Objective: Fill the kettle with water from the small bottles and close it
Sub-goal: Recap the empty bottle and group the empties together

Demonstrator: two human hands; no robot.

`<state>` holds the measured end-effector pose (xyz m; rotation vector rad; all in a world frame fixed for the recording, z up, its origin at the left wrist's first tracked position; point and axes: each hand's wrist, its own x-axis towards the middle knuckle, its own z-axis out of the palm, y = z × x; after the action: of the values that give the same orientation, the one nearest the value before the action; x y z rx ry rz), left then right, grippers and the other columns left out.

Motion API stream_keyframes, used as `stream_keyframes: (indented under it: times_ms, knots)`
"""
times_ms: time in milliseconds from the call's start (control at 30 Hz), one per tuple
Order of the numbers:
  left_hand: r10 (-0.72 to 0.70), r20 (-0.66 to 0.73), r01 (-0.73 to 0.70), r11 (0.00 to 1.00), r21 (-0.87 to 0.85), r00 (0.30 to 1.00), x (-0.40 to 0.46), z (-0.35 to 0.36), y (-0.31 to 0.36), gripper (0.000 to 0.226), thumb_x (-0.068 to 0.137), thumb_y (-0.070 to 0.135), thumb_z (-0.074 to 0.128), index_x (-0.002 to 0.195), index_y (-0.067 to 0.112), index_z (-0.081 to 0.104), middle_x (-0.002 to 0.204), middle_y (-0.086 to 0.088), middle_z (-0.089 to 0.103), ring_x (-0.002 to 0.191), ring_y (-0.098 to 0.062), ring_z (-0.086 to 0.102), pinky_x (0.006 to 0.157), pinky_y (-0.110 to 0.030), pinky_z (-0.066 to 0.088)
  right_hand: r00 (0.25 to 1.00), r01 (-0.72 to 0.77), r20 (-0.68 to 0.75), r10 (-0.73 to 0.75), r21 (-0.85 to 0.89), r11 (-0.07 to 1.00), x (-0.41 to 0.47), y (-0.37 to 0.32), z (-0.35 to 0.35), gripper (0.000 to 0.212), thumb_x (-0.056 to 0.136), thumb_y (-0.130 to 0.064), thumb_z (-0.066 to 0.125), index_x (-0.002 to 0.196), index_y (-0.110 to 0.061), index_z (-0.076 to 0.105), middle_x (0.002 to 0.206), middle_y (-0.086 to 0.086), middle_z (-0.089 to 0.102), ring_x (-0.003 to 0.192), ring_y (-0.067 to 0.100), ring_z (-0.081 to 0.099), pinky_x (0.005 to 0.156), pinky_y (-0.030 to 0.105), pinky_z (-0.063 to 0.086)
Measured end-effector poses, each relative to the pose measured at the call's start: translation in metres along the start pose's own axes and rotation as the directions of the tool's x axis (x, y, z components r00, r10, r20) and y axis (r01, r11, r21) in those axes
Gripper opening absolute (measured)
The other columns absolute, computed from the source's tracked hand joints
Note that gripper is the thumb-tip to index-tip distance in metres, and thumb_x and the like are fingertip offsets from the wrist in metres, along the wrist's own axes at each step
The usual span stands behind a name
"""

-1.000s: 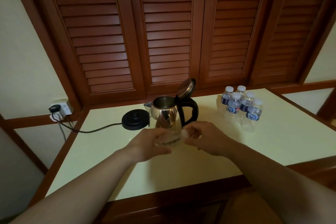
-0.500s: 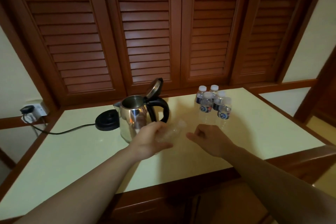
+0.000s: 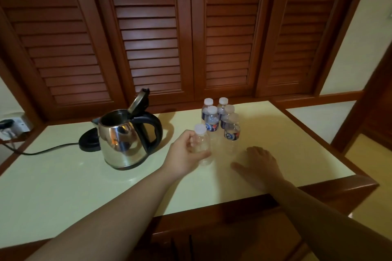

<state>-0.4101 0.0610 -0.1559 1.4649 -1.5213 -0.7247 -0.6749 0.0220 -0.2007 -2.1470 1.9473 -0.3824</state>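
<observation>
A steel kettle (image 3: pixel 122 140) with a black handle stands on the pale table (image 3: pixel 63 176), its lid tipped up and open. My left hand (image 3: pixel 185 152) grips a small clear bottle (image 3: pixel 201 148) with a white cap, held upright on or just above the table to the right of the kettle. Behind it stands a cluster of several small labelled water bottles (image 3: pixel 220 121). My right hand (image 3: pixel 257 161) rests flat on the table with fingers spread, just in front of that cluster, holding nothing.
The kettle's black base (image 3: pixel 89 142) sits behind the kettle at the left, its cord running to a wall socket (image 3: pixel 14 126). Louvred wooden doors (image 3: pixel 191 27) close off the back. A wooden rim (image 3: pixel 339 184) edges the table at the right.
Both hands held the bottle together in front of the kettle. The right hand let go and lowered to the table; the left carried the bottle right and stood it upright by the cluster.
</observation>
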Motion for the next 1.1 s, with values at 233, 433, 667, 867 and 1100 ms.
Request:
stream_keyframes:
  times_ms: [233, 433, 667, 867, 1100]
  knots:
    - [-0.028, -0.047, 0.029, 0.999, 0.031, 0.999, 0.024, 0.041, 0.009, 0.047, 0.068, 0.039, 0.091, 0.104, 0.037, 0.06, 0.11, 0.005, 0.071, 0.096, -0.013, 0.071, 0.09, -0.045, 0.06, 0.998, 0.045, -0.03, -0.047, -0.047, 0.998, 0.002, 0.005, 0.009, 0.086, 0.087, -0.081, 0.039, 0.147, -0.019, 0.042, 0.159, 0.006, 0.036, 0.149, 0.028, 0.028, 0.123, 0.045, 0.021]
    - [-0.053, -0.078, 0.059, 0.996, 0.073, 0.996, 0.029, 0.058, 0.015, 0.063, 0.078, 0.026, 0.089, 0.123, 0.029, 0.045, 0.107, 0.007, 0.066, 0.096, -0.005, 0.067, 0.08, -0.027, 0.055, 0.996, 0.061, -0.065, -0.064, -0.052, 0.997, 0.006, 0.009, 0.016, 0.087, 0.081, -0.087, 0.034, 0.137, -0.022, 0.049, 0.147, 0.0, 0.046, 0.142, 0.024, 0.035, 0.119, 0.044, 0.026]
    - [-0.089, -0.112, 0.102, 0.988, 0.116, 0.99, 0.032, 0.054, 0.012, 0.064, 0.077, 0.026, 0.091, 0.119, 0.026, 0.043, 0.108, 0.006, 0.064, 0.096, -0.006, 0.065, 0.071, -0.018, 0.046, 0.994, 0.072, -0.078, -0.08, -0.099, 0.992, 0.008, 0.008, 0.017, 0.085, 0.083, -0.086, 0.031, 0.135, -0.022, 0.05, 0.143, -0.001, 0.047, 0.138, 0.024, 0.039, 0.116, 0.045, 0.029]
    - [-0.102, -0.035, 0.108, 0.959, 0.262, 0.994, 0.017, 0.041, -0.006, 0.075, 0.066, 0.049, 0.096, 0.119, 0.027, 0.046, 0.114, 0.008, 0.056, 0.104, -0.011, 0.057, 0.079, -0.023, 0.042, 0.997, 0.064, -0.048, -0.067, -0.058, 0.996, 0.003, 0.004, 0.009, 0.083, 0.081, -0.085, 0.033, 0.134, -0.023, 0.05, 0.143, -0.002, 0.047, 0.139, 0.023, 0.038, 0.116, 0.045, 0.029]
    - [0.095, 0.131, -0.145, 0.879, 0.455, 0.987, -0.035, -0.014, -0.053, 0.025, 0.089, 0.043, 0.078, 0.111, 0.033, 0.072, 0.119, 0.016, 0.068, 0.112, -0.003, 0.063, 0.098, -0.021, 0.047, 0.998, 0.06, -0.025, -0.062, -0.083, 0.995, -0.004, -0.005, 0.002, 0.063, 0.083, -0.078, 0.038, 0.107, -0.026, 0.064, 0.112, -0.007, 0.061, 0.112, 0.018, 0.057, 0.097, 0.04, 0.043]
